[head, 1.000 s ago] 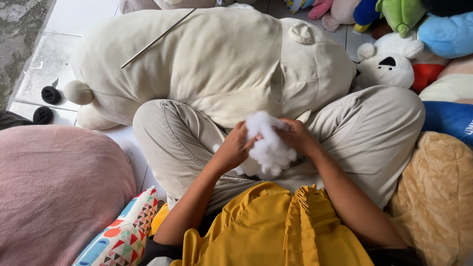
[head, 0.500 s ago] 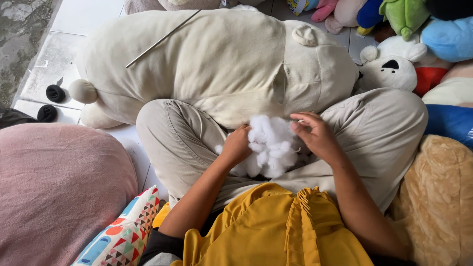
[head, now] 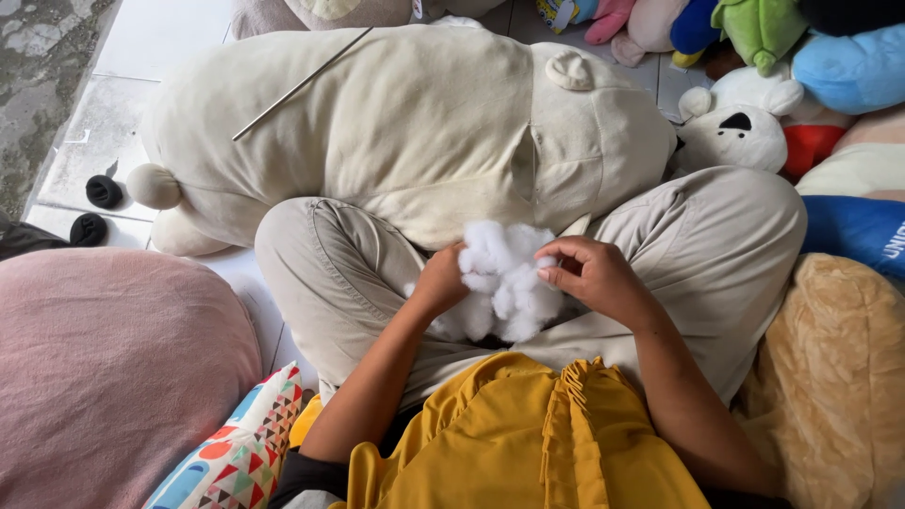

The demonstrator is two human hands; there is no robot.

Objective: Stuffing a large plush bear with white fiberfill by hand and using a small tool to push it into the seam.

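1. Your left hand [head: 441, 280] grips the left side of a clump of white stuffing [head: 504, 278]; its fingers are buried in the fluff, so only the back of the hand and the wrist show.
2. Your right hand [head: 594, 276] pinches the right edge of the same clump, thumb and fingertips [head: 547, 263] closed on a small tuft.
3. The stuffing sits between both hands, over your lap, resting against your beige trousers [head: 339, 283].
4. Just beyond the hands lies a large cream plush bear [head: 424, 123], on its side and touching your knees.
5. A thin metal rod [head: 302, 83] lies slantwise on the bear's back, well away from both hands.
6. Past your right hand: a white plush bear head [head: 733, 138], with a pile of coloured soft toys [head: 764, 28] behind it.
7. Left of your left hand: a pink cushion [head: 104, 368] and a patterned pillow [head: 236, 452].
8. Two small black pieces [head: 96, 207] lie on the white floor tiles [head: 151, 47], far left.
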